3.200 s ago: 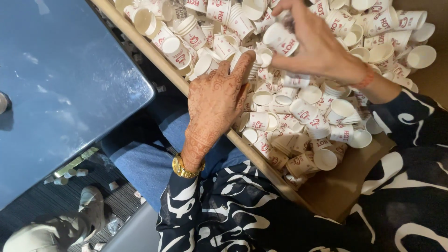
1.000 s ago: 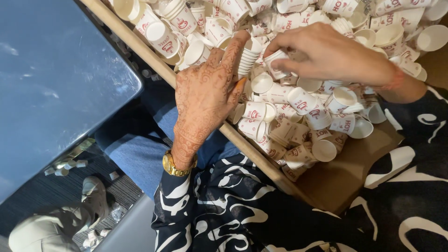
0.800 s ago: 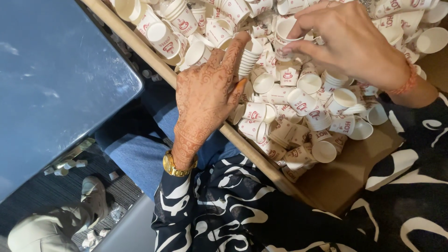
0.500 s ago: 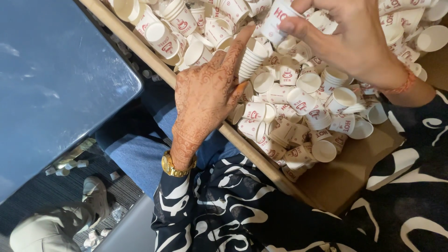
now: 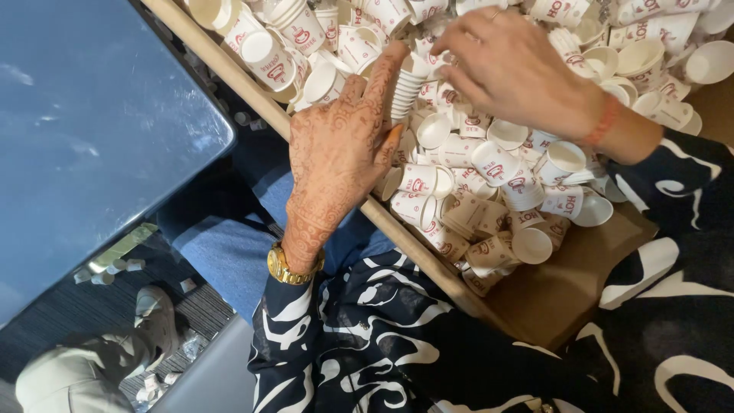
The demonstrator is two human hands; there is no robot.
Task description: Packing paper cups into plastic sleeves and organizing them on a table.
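Cardboard walls box in everything I'm working over: a shallow brown cardboard tray [image 5: 562, 294] rests across my lap, heaped with small white paper cups [image 5: 489, 164], and a dark blue counter [image 5: 84, 130] runs along my left side. My left hand [image 5: 340, 149] steadies a nested stack of cups [image 5: 405, 88], fingers [image 5: 382, 73] closed along its side with the thumb pressing from below, so it is clamped on the stack. My right hand [image 5: 516, 69] hovers flat over the pile just beside the top of the stack, fingers curled down among loose cups; I cannot tell whether they grip one, since the palm hides them.

To do this well, I judge the stack should stay tilted and firm, each cup going in mouth-first and square so the rims don't crumple.

Every cup is a short white cone with a red printed emblem and red lettering on its side; several lie on their sides showing plain white insides. Crushed ones [image 5: 470, 218] gather near the tray's lower edge. A gold wristwatch [image 5: 290, 268] sits at my left wrist, and a red thread band [image 5: 608, 122] circles my right
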